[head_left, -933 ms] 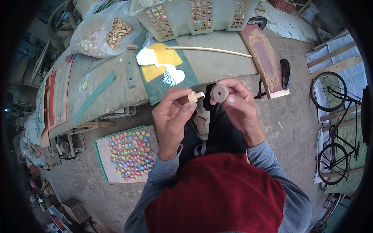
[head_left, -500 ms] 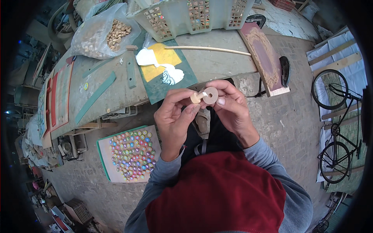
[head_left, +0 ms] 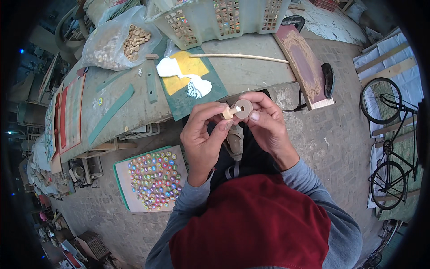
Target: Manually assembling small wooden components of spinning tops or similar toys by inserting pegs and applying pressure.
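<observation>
Wooden peg pinched in the left hand's fingers, white tip right at the hole of the disc the right hand's fingers pinch, before the desk; shaft not yet seated!

A long grey-green table stands on a grey brick floor. Just beside the table's right end is a bench with a purple top. Well to the right of the table, a black bike is near a white sheet and wooden strips. Left of the table, it looks dark and messy.
</observation>
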`<state>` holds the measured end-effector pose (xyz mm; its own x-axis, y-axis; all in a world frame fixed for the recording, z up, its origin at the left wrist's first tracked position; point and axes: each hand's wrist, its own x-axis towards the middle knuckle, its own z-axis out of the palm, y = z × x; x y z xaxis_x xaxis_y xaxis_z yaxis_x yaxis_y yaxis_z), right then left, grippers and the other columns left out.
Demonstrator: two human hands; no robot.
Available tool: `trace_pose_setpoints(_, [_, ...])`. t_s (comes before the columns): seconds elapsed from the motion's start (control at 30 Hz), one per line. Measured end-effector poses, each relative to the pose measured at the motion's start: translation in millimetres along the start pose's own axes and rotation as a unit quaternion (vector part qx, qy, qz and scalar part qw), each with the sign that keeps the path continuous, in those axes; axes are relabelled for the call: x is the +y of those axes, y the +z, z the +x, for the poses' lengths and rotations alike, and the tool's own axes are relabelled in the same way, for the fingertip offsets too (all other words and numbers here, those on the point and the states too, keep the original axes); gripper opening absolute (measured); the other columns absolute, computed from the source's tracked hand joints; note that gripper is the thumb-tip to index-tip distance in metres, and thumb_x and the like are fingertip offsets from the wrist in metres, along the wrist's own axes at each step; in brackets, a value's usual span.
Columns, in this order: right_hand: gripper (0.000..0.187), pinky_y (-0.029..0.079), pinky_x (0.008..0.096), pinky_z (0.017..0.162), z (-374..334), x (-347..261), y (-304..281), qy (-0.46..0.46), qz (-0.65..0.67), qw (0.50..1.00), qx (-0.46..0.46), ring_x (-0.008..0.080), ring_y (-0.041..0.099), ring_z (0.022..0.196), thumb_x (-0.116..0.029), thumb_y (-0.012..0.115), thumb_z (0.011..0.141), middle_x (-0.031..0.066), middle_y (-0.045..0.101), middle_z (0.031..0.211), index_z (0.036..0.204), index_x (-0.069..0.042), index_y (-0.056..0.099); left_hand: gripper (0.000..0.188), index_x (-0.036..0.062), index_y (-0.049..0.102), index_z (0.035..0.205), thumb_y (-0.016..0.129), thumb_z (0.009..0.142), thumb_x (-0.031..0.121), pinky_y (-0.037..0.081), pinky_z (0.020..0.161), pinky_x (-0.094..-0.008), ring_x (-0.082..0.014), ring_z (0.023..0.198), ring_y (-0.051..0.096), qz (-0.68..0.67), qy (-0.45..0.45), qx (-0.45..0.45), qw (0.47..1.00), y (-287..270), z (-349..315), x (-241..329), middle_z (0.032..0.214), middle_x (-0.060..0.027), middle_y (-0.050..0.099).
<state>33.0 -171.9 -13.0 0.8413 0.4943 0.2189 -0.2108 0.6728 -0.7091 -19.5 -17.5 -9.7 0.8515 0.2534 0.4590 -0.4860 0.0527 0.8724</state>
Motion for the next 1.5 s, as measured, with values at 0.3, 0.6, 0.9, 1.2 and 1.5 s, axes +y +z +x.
trace_pose_setpoints(0.3, [0.037, 0.049, 0.0319, 0.087, -0.9, -1.0, -0.2, 0.003, -0.021, 1.0, 0.011, 0.0176, 0.061, 0.094, -0.009, 0.062, 0.089, 0.0123, 0.064, 0.107, 0.123, 0.003, 0.055, 0.026, -0.0037, 0.062, 0.114, 0.063, 0.088, -0.006, 0.05, 0.075, -0.0233, -0.0129, 0.091, 0.06, 0.028, 0.009, -0.024, 0.999, -2.7, -0.4, -2.9, 0.114, -0.0129, 0.06])
trace_pose_setpoints(0.6, [0.038, 0.048, 0.0301, 0.087, -1.4, -1.8, -1.2, 0.001, -0.041, 0.999, 0.01, 0.0155, 0.06, 0.093, -0.01, 0.063, 0.089, 0.01, 0.064, 0.105, 0.124, 0.003, 0.057, 0.026, -0.0043, 0.063, 0.114, 0.063, 0.088, -0.005, 0.049, 0.072, -0.0231, -0.012, 0.088, 0.06, 0.076, 0.017, -0.031, 0.996, -2.7, -0.4, 1.2, 0.112, -0.0127, 0.06])
trace_pose_setpoints(0.9, [0.038, 0.047, 0.0289, 0.088, -2.4, -4.6, -1.6, -0.019, -0.11, 0.994, 0.015, 0.0137, 0.06, 0.096, -0.007, 0.063, 0.088, 0.0077, 0.064, 0.105, 0.124, 0.004, 0.057, 0.028, -0.0053, 0.065, 0.111, 0.065, 0.084, -0.008, 0.047, 0.071, -0.0235, -0.0127, 0.083, 0.058, 0.136, 0.052, -0.036, 0.989, -2.4, 1.6, 7.8, 0.107, -0.013, 0.061])
trace_pose_setpoints(1.2, [0.039, 0.047, 0.0274, 0.087, -3.4, -8.5, 0.1, -0.031, -0.166, 0.986, 0.011, 0.012, 0.059, 0.095, -0.004, 0.063, 0.087, 0.0061, 0.063, 0.105, 0.124, 0.002, 0.058, 0.032, 0.0006, 0.068, 0.108, 0.072, 0.077, -0.006, 0.049, 0.066, -0.0252, -0.0124, 0.072, 0.06, 0.171, 0.066, -0.02, 0.983, -1.6, 2.7, 12.0, 0.098, -0.0093, 0.065])
trace_pose_setpoints(1.5, [0.037, 0.046, 0.0265, 0.082, -2.7, -11.4, -4.3, -0.065, -0.209, 0.976, -0.02, 0.0121, 0.057, 0.093, -0.001, 0.064, 0.086, 0.0064, 0.059, 0.104, 0.123, 0.002, 0.06, 0.032, 0.0015, 0.068, 0.106, 0.073, 0.075, -0.007, 0.051, 0.063, -0.0259, -0.0135, 0.072, 0.064, 0.204, 0.088, -0.034, 0.974, -1.7, 3.4, 15.3, 0.097, -0.0097, 0.065])
